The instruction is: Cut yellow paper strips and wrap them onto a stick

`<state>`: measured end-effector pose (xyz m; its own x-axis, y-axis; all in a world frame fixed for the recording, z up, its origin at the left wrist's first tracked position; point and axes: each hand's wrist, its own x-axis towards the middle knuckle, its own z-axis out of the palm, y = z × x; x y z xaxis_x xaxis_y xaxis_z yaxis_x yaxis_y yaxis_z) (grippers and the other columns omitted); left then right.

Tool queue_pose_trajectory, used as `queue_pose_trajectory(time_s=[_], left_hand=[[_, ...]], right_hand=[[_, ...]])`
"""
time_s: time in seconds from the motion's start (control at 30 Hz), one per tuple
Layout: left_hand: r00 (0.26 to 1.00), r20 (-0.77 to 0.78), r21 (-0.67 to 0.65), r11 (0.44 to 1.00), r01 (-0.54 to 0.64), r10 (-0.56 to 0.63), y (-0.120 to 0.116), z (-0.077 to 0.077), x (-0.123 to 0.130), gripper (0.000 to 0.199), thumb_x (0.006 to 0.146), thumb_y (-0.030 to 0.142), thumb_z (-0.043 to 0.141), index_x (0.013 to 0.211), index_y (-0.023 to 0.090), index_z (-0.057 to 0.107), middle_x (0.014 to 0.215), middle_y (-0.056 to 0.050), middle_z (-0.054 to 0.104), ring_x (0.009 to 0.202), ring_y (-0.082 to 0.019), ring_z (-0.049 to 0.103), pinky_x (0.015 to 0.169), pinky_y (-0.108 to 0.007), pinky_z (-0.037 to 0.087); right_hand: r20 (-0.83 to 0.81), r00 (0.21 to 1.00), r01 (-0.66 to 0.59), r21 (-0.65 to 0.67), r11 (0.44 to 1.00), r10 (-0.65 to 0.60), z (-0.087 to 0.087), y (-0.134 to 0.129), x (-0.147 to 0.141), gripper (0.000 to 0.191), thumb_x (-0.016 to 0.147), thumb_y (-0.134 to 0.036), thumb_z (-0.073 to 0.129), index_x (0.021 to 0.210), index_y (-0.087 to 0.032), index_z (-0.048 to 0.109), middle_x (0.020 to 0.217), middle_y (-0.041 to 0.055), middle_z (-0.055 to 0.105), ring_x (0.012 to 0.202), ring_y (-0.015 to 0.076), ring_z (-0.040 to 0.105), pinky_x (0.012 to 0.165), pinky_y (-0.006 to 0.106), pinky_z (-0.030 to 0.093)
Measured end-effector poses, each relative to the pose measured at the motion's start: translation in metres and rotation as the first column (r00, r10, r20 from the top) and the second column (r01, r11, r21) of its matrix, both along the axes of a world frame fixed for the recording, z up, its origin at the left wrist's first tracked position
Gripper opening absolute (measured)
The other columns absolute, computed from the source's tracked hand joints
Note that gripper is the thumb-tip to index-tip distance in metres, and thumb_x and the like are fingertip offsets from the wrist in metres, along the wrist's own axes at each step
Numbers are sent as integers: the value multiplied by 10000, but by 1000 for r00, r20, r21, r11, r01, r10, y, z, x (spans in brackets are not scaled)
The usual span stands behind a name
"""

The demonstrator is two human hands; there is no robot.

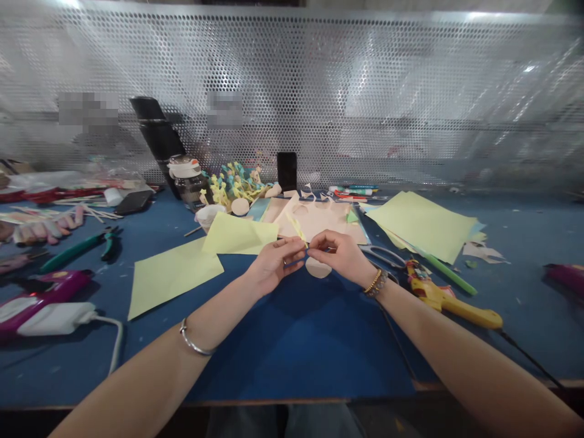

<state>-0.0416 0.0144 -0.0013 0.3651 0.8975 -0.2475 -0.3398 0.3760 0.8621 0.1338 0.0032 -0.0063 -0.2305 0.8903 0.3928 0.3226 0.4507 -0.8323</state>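
**Two hands pinching a paper strip over the blue mat**

The left hand (pixel 272 265) and right hand (pixel 340 255) are nearly closed, pinching a narrow yellow paper strip (pixel 295 226) between them. A peach paper disc (pixel 318 268) sits just below; can't tell if it's held. Scissors (pixel 382 256) lie beside the right hand, on the blue mat (pixel 296 347).

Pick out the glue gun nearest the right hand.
The yellow plastic glue gun, just past the right hand; the magenta glue gun at left and another at right lie farther off.
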Motion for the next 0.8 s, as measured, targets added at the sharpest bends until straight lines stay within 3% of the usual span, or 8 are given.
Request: queue_pose_trajectory(time_s=[0.8], left_hand=[[998,-36,10,999,-41,42,-4,4,3,181,625,213,806,724,142,671,653,12,644,614,-80,601,671,-236,501]], right_hand=[[8,1000,-9,40,999,8,-1,2,1,116,772,-283,661,778,-175,620,759,18,659,689,132,607,652,274,497]])
